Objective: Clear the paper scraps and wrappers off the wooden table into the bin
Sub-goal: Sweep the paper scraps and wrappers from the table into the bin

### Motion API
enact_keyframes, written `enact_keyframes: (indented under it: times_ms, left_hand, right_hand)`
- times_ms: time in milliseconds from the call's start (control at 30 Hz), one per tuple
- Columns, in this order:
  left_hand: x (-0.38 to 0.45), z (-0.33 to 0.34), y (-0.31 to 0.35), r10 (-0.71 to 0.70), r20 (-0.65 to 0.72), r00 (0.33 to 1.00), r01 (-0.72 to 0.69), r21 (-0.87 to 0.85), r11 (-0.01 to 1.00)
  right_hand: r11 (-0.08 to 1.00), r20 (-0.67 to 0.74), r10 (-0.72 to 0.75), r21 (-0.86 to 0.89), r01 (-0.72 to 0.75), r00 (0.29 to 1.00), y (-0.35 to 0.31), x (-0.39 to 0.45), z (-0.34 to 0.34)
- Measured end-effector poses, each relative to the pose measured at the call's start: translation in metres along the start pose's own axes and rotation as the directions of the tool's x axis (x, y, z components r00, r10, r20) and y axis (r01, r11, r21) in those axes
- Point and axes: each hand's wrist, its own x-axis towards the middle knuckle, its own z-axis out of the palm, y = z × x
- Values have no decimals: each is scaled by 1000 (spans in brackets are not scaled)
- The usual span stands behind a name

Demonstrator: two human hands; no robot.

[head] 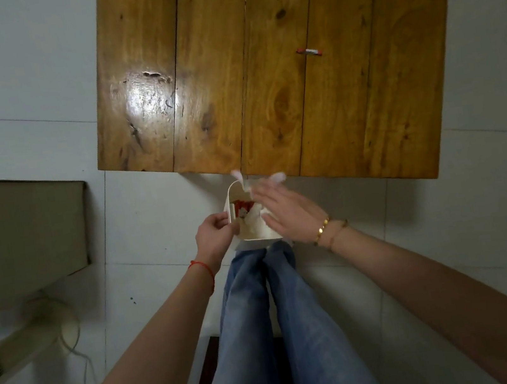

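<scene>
Wrapper [309, 52] on table [160, 73] shows no legible writing.

Wooden tabletop [260, 74] of long varnished planks with dark knots, bright glare and scratches toward its left edge, one small red-and-white wrapper [309, 52] lying toward its right side, well away from the near edge, white tiled floor [12, 80] around it

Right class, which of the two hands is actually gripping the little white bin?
The left hand, wearing the red string: its fingers pinch the bin at its rim. The right hand, with the gold bracelets, is spread flat and open over it.
</scene>
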Motion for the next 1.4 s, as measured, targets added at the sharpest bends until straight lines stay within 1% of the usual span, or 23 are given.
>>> enact_keyframes:
  times_ms: [67, 100, 167, 233, 367, 467, 633, 700, 767, 833, 900, 967, 1033, 1067, 1133, 1200, 1267, 1333, 1400]
  left_hand:
    - [-1, 4, 2, 2, 5, 1000, -2, -13, 1000]
    - [-1, 5, 3, 0, 10, 1000, 0, -16, 1000]
    - [0, 9, 4, -11, 18, 1000, 11, -12, 1000]
    - [2, 12, 5, -16, 28, 999, 17, -7, 1000]
    - [6, 19, 10, -6, 42, 999, 6, -11, 1000]
    - [8, 23, 15, -5, 51, 999, 6, -8, 1000]
    - [13, 29, 21, -18, 60, 998, 19, -22, 1000]
    - [13, 31, 22, -25, 65, 998, 26, -19, 999]
    - [14, 33, 24, -30, 65, 997, 30, -9, 999]
    - [13, 34, 25, -32, 64, 997, 32, 0, 999]
    - [11, 35, 26, -32, 59, 998, 31, 8, 999]
    - [8, 36, 27, -31, 48, 998, 31, 15, 999]
    - [3, 38, 27, -32, 43, 999, 31, 23, 999]
    - [0, 38, 27, -33, 43, 999, 31, 25, 999]
    - [-6, 40, 26, -35, 47, 998, 33, 25, 999]
    - [-13, 41, 25, -40, 47, 998, 39, 30, 999]
    - [-20, 41, 24, -43, 45, 998, 41, 37, 998]
    - [-28, 41, 22, -40, 40, 998, 39, 35, 999]
    - [-38, 39, 20, -35, 32, 999, 34, 30, 999]
  right_hand:
    - [996, 60, -76, 43, 74, 995, -5, -17, 4]
    - [995, 48, -81, 55, 79, 996, -5, -21, 3]
    - [997, -39, 8, 74, -6, 999, 3, -15, -10]
    - [989, -146, 139, 78, -129, 979, 20, 3, -31]
    - [936, -301, 350, 84, -341, 887, 66, 48, -83]
    - [889, -335, 451, 91, -448, 827, 97, 73, -108]
    - [862, -296, 497, 62, -503, 816, 126, 96, -126]
    - [859, -271, 503, 51, -510, 820, 129, 98, -126]
    - [872, -282, 481, 51, -487, 830, 126, 96, -125]
    - [903, -304, 420, 42, -428, 855, 118, 87, -122]
    - [943, -288, 322, 10, -333, 902, 103, 72, -112]
    - [974, -217, 217, -22, -227, 952, 84, 50, -93]
    - [990, -117, 124, -60, -131, 985, 63, 24, -67]
    - [993, -78, 88, -71, -94, 993, 53, 10, -52]
    - [998, -37, 51, -30, -52, 998, 35, -16, -27]
    - [998, -20, 48, 48, -47, 999, 22, -36, -8]
    - [990, -38, 89, 113, -84, 995, 13, -50, 2]
    - [963, -95, 200, 202, -178, 975, 8, -60, 4]
    - [914, -144, 352, 267, -306, 925, 4, -69, 0]
